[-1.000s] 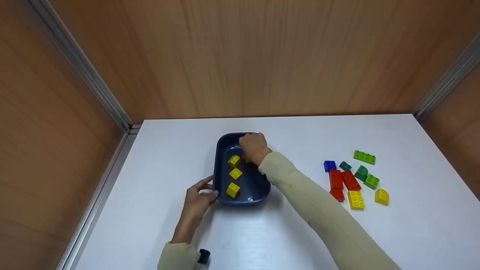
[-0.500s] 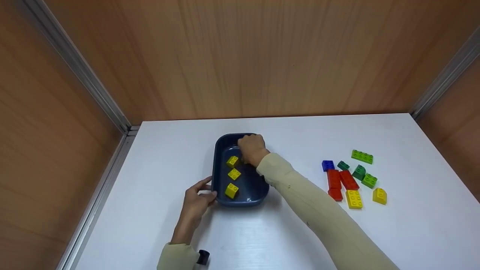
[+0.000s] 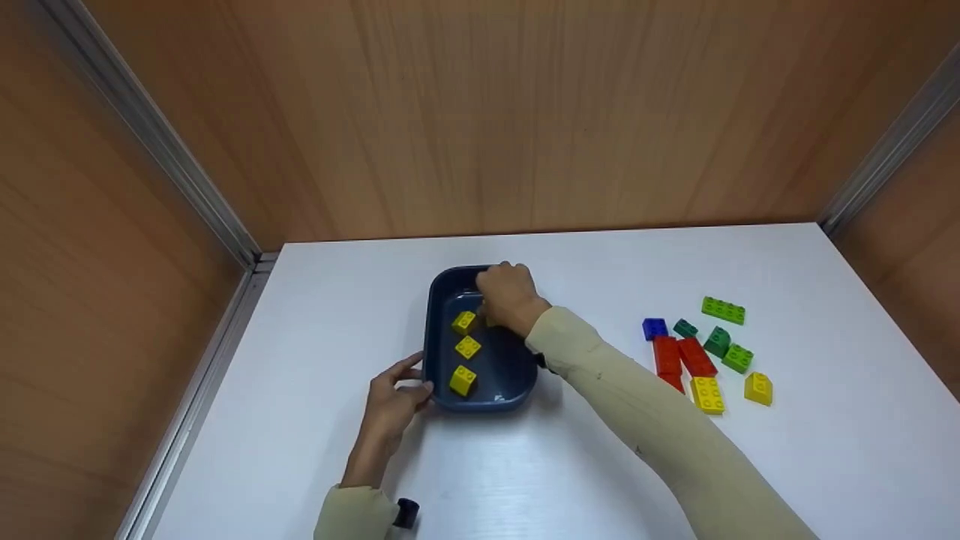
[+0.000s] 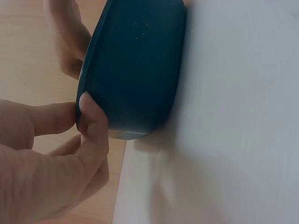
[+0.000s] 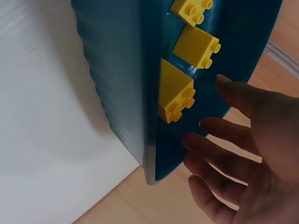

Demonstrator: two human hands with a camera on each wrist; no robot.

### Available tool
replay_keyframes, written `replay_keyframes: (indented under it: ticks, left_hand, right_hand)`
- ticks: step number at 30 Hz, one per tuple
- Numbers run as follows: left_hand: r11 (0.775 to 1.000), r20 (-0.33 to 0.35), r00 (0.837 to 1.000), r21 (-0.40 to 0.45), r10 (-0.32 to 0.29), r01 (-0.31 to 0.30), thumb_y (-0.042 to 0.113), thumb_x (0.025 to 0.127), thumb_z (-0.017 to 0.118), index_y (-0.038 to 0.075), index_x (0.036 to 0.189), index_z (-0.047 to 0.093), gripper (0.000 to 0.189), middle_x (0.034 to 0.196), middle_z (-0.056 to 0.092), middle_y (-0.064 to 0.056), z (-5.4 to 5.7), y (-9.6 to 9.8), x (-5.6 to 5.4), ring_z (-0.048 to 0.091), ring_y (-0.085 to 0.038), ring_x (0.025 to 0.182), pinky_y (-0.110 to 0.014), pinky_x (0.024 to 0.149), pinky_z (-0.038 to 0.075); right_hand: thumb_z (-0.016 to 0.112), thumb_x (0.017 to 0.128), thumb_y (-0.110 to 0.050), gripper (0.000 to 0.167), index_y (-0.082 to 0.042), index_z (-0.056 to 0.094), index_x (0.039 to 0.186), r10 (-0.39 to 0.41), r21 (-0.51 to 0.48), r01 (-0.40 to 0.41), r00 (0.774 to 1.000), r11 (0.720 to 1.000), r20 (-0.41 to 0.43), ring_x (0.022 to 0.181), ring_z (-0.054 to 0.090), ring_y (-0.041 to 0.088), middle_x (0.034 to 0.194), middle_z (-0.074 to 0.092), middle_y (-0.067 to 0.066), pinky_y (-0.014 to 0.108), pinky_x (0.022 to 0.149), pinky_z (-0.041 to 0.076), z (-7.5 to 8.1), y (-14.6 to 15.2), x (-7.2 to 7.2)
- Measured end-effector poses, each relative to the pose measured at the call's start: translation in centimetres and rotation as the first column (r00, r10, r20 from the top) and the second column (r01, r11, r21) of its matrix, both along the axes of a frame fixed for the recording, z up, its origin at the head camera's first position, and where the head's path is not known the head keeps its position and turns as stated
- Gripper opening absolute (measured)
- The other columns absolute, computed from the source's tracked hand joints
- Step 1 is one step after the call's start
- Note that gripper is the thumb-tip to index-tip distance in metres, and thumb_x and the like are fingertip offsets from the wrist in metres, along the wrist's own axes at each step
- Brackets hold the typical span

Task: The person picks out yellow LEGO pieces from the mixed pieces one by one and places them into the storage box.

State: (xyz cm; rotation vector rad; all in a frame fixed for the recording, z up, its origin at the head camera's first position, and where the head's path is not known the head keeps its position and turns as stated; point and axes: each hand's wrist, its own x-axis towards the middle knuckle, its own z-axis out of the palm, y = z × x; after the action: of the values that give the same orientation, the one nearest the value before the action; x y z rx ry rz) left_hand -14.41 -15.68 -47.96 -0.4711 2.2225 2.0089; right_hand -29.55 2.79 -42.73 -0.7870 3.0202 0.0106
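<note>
A dark blue tray (image 3: 508, 390) stands on the white table, with several yellow toy bricks inside. Three of these, the far brick (image 3: 464, 322), the middle brick (image 3: 468, 347) and the near brick (image 3: 463, 380), lie in a row along its left half. My left hand (image 3: 394, 409) pinches the tray's rim at the near left corner, thumb on one side and fingers on the other. Over the tray's far right part is my right hand (image 3: 510, 296). In the right wrist view its fingers are spread and hold nothing, close to a yellow brick (image 5: 176, 91).
Right of the tray lie a blue brick (image 3: 655, 328), red bricks (image 3: 667, 355), green bricks (image 3: 724, 310), a yellow brick (image 3: 707, 395) and a sloped yellow brick (image 3: 758, 388). Wooden panels (image 3: 487, 112) rise behind and beside the table.
My right hand has lifted slightly and its forearm has swung a little to the right. The left hand still grips the tray; the bricks in the row stay where they were.
</note>
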Motion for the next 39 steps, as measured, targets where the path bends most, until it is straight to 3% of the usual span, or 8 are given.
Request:
replay_keyframes:
  ticks: [5, 13, 22, 31, 39]
  left_hand:
    - [1.0, -0.003, 1.0, 0.0, 0.003, -0.003, -0.01, 0.098, 0.062, -0.002, 0.152, 0.053, 0.055, 0.125, 0.053, -0.022, -0.1, 0.0, -0.1, 0.066, -0.019, 0.088, -0.034, 0.081, 0.062]
    - [1.0, -0.009, 1.0, -0.011, 0.005, -0.005, -0.009, 0.098, 0.063, -0.001, 0.152, 0.054, 0.055, 0.127, 0.054, -0.023, -0.1, -0.1, 0.0, 0.067, -0.023, 0.093, -0.034, 0.082, 0.062]
    - [1.0, -0.01, 1.0, -0.014, 0.018, -0.018, -0.009, 0.098, 0.063, 0.0, 0.15, 0.056, 0.054, 0.126, 0.054, -0.023, -0.4, -0.2, 0.0, 0.066, -0.023, 0.092, -0.034, 0.082, 0.062]
    - [1.0, -0.018, 1.0, -0.006, 0.015, -0.015, -0.009, 0.097, 0.063, -0.003, 0.151, 0.054, 0.055, 0.126, 0.052, -0.022, -0.4, -0.3, -0.2, 0.066, -0.021, 0.09, -0.034, 0.083, 0.061]
    - [1.0, -0.004, 1.0, -0.014, 0.021, -0.021, -0.007, 0.098, 0.064, -0.001, 0.152, 0.054, 0.055, 0.127, 0.053, -0.022, -0.3, -0.2, -0.2, 0.066, -0.021, 0.091, -0.034, 0.084, 0.061]
  right_hand:
    - [0.084, 0.093, -0.031, 0.041, 0.001, 0.077, 0.118, 0.014, -0.007, -0.015, 0.999, 1.0, -0.047, 0.096, 0.071, 0.031, 0.106, 0.076, 0.017, 0.048, 0.086, 0.062, 0.4, 0.6, 0.6]
    - [0.08, 0.096, -0.026, 0.031, -0.003, 0.079, 0.118, 0.011, -0.105, -0.019, 0.997, 0.994, -0.08, 0.1, 0.07, 0.031, 0.109, 0.076, 0.015, 0.05, 0.09, 0.061, 0.5, 3.3, 1.4]
    - [0.084, 0.093, -0.026, 0.033, -0.005, 0.08, 0.119, -0.027, -0.124, 0.006, 0.986, 0.992, -0.166, 0.101, 0.071, 0.031, 0.112, 0.077, 0.014, 0.05, 0.09, 0.062, 0.3, 6.6, 1.8]
    - [0.087, 0.09, -0.021, 0.03, -0.006, 0.082, 0.115, -0.062, -0.178, 0.022, 0.973, 0.984, -0.222, 0.099, 0.072, 0.032, 0.108, 0.077, 0.014, 0.047, 0.085, 0.062, -0.4, 9.9, 2.8]
    - [0.088, 0.089, -0.018, 0.029, -0.005, 0.081, 0.114, -0.095, -0.223, 0.045, 0.97, 0.974, -0.222, 0.098, 0.071, 0.034, 0.11, 0.077, 0.015, 0.046, 0.084, 0.062, -1.3, 13.6, 4.1]
